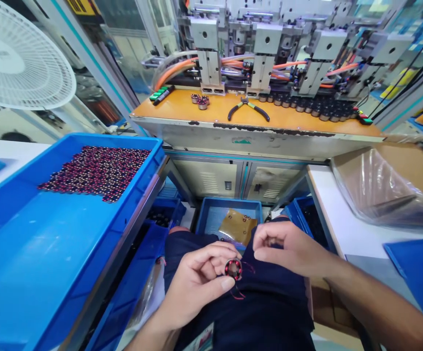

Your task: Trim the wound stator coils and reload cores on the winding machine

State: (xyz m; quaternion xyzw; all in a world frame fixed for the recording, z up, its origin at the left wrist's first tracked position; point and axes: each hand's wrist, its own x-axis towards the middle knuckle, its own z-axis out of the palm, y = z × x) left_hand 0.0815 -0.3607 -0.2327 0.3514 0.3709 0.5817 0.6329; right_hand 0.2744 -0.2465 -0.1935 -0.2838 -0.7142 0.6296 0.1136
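My left hand [206,280] grips a small ring-shaped motor stator [233,269] between thumb and fingers above my lap. Red and dark windings line its ring, and thin red wire ends [248,267] stick out to the right and below. Just to the right of the stator is my right hand [288,246], its fingers curled in towards the thumb. Whatever may be between those fingertips is too small or hidden to make out. The right hand is apart from the stator's body.
On the left, a blue tray [68,243] carries many packed stators [98,170]. Pliers [248,108], a few stators [201,101] and rows of dark parts [317,107] lie on the orange machine bench [215,114]. A blue bin [211,214] sits low ahead; a plastic-lined carton [383,190] stands right.
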